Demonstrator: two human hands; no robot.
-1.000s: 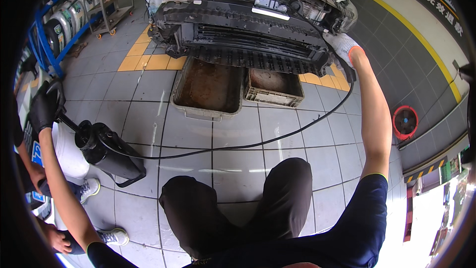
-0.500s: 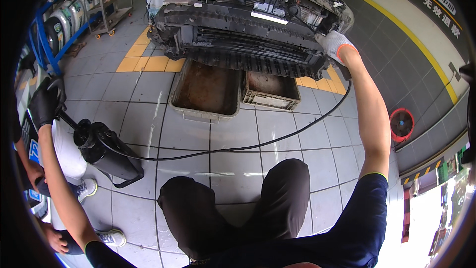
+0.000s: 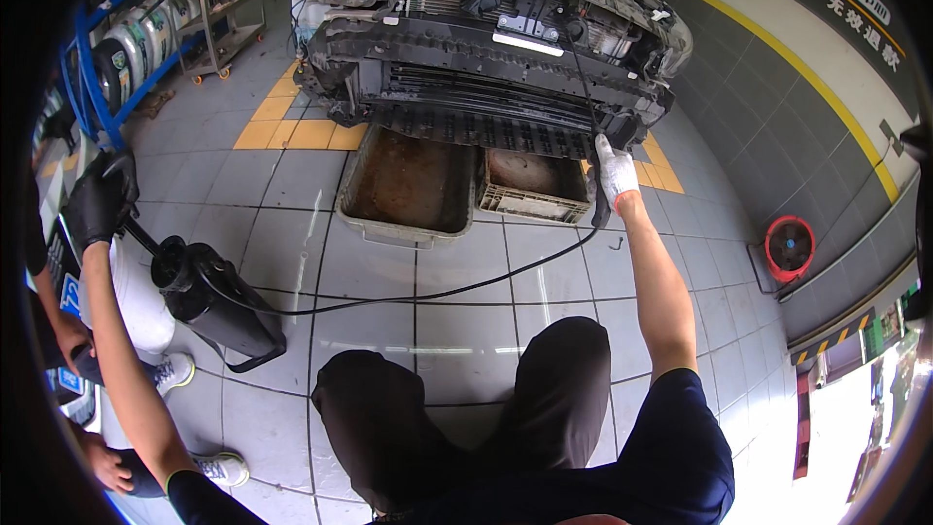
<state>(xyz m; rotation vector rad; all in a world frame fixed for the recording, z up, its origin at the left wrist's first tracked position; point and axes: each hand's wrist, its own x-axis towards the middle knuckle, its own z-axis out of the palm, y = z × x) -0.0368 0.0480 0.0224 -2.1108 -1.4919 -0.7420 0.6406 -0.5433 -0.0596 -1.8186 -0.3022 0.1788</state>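
Note:
My left hand (image 3: 92, 202), in a black glove, is closed around the pump handle (image 3: 124, 173) of a black pump sprayer (image 3: 225, 303). The sprayer stands tilted on the tiled floor at my left, its plunger rod drawn partly out. A thin black hose (image 3: 466, 289) curves from it across the floor to my right side. My right hand (image 3: 615, 175), in a white knit glove, grips the dark spray wand (image 3: 601, 206). Its thin tube points up in front of the car's exposed front end (image 3: 486, 63), whose bumper cover is off. Whether liquid comes out cannot be made out.
Two shallow grey bins, a larger one (image 3: 403, 230) and a smaller one (image 3: 533, 202), sit under the car's front. Another person's hand (image 3: 109, 472) and shoes (image 3: 224, 468) are close at my left. A blue rack (image 3: 87, 87), a trolley (image 3: 228, 44) and a red round fan (image 3: 788, 247) stand around.
My right hand has moved left and down from the car's right corner, bringing the wand into plain view. My left hand keeps its grip on the pump handle.

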